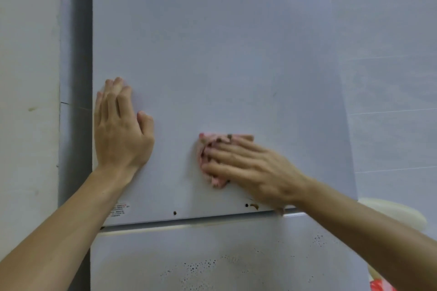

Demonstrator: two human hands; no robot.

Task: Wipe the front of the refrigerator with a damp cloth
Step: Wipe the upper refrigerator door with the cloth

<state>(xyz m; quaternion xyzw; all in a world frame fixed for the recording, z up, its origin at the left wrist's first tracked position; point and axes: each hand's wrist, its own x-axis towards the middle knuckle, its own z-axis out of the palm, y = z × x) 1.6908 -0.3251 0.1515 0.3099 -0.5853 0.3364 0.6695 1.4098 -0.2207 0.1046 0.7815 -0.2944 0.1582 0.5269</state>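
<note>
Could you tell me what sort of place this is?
Probably a home kitchen: a white two-door fridge stands by a tiled wall, and the right hand presses a pink cloth on it.

Two hands (120, 130) (255, 170), one cloth (218, 181), one refrigerator (212, 42)

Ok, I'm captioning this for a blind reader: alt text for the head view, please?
A person's right hand presses a pink cloth against the white upper door of a refrigerator, low down, while the left hand rests flat near the door's left edge. Dark specks dot the lower door.
</note>
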